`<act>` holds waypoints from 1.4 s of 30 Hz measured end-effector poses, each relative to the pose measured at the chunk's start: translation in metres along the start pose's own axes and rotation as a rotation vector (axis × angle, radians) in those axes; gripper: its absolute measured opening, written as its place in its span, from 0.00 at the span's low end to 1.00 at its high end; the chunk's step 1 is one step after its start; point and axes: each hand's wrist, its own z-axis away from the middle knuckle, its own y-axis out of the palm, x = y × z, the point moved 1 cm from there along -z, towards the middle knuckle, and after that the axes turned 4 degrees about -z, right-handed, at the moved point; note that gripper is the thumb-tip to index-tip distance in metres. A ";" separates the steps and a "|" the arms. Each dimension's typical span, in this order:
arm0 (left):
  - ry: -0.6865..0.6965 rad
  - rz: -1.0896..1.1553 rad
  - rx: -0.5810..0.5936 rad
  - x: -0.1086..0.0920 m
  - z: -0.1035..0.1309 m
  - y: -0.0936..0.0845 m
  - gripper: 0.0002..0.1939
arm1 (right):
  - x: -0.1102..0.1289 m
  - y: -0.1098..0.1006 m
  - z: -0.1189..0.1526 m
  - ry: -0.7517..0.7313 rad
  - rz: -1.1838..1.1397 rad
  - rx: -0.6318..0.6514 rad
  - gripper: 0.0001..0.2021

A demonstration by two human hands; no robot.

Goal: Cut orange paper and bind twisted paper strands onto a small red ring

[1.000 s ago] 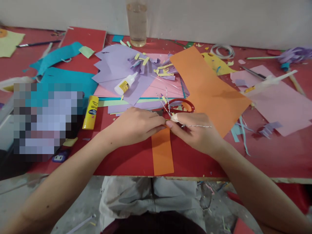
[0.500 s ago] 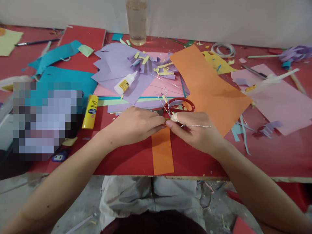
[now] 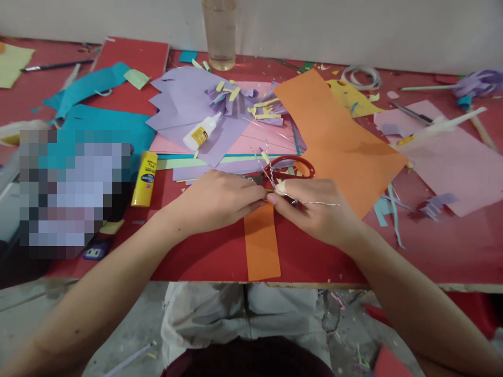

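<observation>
Near the table's front edge my left hand (image 3: 222, 204) and my right hand (image 3: 314, 209) meet fingertip to fingertip, both closed. Between them is the top end of an orange paper strip (image 3: 262, 248), pinched by my left fingers; the strip hangs down toward the edge. Twisted silver wire (image 3: 320, 203) passes through my right hand's grip, with one length pointing right and other ends standing up. A thin yellowish piece shows between the fingertips, too small to name. Just behind the hands lie red-handled scissors (image 3: 313, 168), partly hidden.
A yellow glue stick (image 3: 144, 180) and a blurred-out block (image 3: 82, 193) are at left. A white glue bottle (image 3: 201, 133) rests on purple paper (image 3: 184, 97). Orange paper (image 3: 346, 141) and pink paper (image 3: 459, 157) spread rightward. A clear bottle (image 3: 220, 36) stands by the wall.
The hands keep the same pinch on the strip and wire, with hardly any motion. The whole view has shifted very slightly.
</observation>
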 end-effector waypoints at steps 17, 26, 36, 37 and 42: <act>0.029 -0.121 0.027 -0.001 -0.001 -0.001 0.16 | 0.000 0.001 0.001 -0.009 0.047 0.027 0.17; 0.053 -0.146 -0.006 -0.001 0.001 0.000 0.15 | 0.001 0.000 0.000 -0.026 0.063 0.038 0.15; 0.048 -0.138 -0.002 -0.001 0.000 0.001 0.15 | 0.000 0.001 -0.001 -0.043 0.053 0.018 0.15; 0.046 -0.137 -0.003 -0.001 0.000 0.001 0.15 | 0.000 0.001 -0.001 -0.043 0.052 0.016 0.16; 0.051 -0.133 0.011 -0.001 0.000 0.000 0.15 | 0.001 0.001 0.000 -0.032 0.029 0.015 0.16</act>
